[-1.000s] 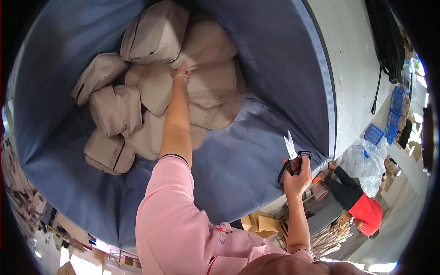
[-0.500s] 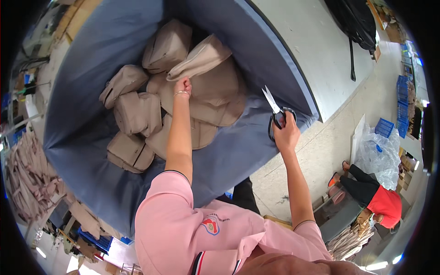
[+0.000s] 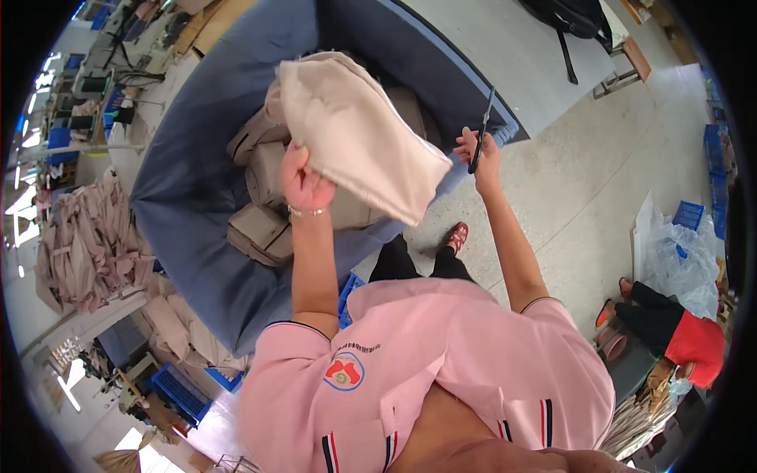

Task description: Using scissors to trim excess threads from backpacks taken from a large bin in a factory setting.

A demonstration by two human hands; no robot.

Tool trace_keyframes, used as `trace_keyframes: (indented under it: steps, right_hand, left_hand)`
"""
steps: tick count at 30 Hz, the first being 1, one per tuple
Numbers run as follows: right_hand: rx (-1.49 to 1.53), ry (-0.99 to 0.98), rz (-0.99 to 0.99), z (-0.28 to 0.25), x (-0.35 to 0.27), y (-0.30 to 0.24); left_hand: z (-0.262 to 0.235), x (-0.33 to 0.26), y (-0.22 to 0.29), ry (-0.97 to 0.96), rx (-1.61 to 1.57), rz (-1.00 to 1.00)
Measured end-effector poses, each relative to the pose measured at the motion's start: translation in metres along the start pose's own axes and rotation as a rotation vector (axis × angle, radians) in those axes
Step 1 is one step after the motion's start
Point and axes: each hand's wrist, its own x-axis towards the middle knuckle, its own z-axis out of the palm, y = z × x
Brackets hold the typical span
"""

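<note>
My left hand (image 3: 307, 185) grips the edge of a beige sewn fabric bag (image 3: 359, 130), lifted above a large bin (image 3: 177, 150) lined with blue-grey cloth. The bag hangs toward the right, its pale raw edges showing. Over the bin's right rim, my right hand (image 3: 489, 164) holds black-handled scissors (image 3: 484, 126) with the blades pointing up and away; some of its fingers are stretched out. Inside the bin lie several more beige bags (image 3: 259, 233), partly hidden by the raised one.
A grey table (image 3: 520, 63) with a black backpack (image 3: 572, 20) adjoins the bin's far right side. At left is a heap of beige cloth pieces (image 3: 91, 244). A person in a red top (image 3: 694, 351) bends near clear plastic wrap (image 3: 686, 260) at right. A blue crate (image 3: 181, 392) stands lower left.
My left hand has lifted the beige bag out of the pile and drawn it nearer. The scissors have moved up a little and turned, their blades now seen nearly edge-on.
</note>
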Motion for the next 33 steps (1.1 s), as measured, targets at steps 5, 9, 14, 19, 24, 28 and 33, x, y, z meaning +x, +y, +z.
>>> trace_keyframes:
  steps: [5,9,14,19,24,28,33]
  right_hand:
    - [0.300,-0.312,0.192,-0.062,-0.032,0.016]
    - [0.470,-0.477,0.074,-0.120,-0.059,0.028]
    - [0.194,-0.186,0.376,-0.149,-0.061,0.015]
    - [0.219,-0.140,0.305,-0.136,-0.082,0.000]
    - [-0.006,-0.056,0.107,-0.123,-0.087,-0.009]
    - [-0.140,-0.066,-0.027,-0.109,-0.090,-0.023]
    - [-0.723,-0.093,-0.233,-0.090,-0.098,-0.049]
  left_hand:
    - [0.125,-0.077,-0.062,0.896,0.006,0.441]
    - [0.028,-0.153,-0.092,0.330,0.245,0.254]
    - [-0.051,-0.218,-0.127,0.488,0.702,-0.347]
    - [-0.098,-0.258,-0.141,0.579,0.886,-0.452]
    - [-0.107,-0.257,-0.144,0.489,1.003,-0.497]
    - [-0.096,-0.256,-0.140,0.511,0.959,-0.522]
    - [-0.113,-0.261,-0.122,0.581,0.881,-0.517]
